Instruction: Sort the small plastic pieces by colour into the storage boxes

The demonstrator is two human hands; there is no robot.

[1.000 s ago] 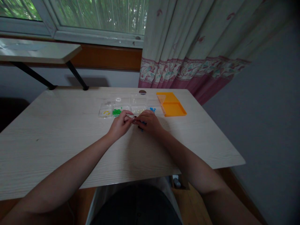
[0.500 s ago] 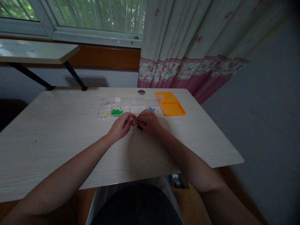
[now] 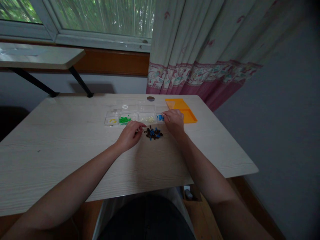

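Note:
On the table lies a loose pile of small dark brown and blue pieces [image 3: 154, 133]. My left hand [image 3: 130, 136] is just left of this pile, fingers loosely bent, with the index finger and thumb apart and nothing visible between them. My right hand [image 3: 174, 122] reaches over the right end of a row of clear plastic boxes, its fingertips pinched beside small blue pieces [image 3: 160, 117]. Whatever it pinches is too small to make out. Other boxes in the row hold green pieces [image 3: 125, 119], whitish pieces [image 3: 149, 119] and a few yellow pieces [image 3: 113, 120].
An orange open case [image 3: 189, 115] lies right of the boxes, partly behind my right hand. A dark round spot [image 3: 150, 98] shows near the table's [image 3: 75, 150] back edge. A raised shelf [image 3: 42, 55] stands at the back left, and a curtain [image 3: 195, 60] hangs behind.
My hands were together over the pile, with something shiny at the fingertips. My right hand has moved right and away to the blue pieces, uncovering the pile; my left stays nearly in place.

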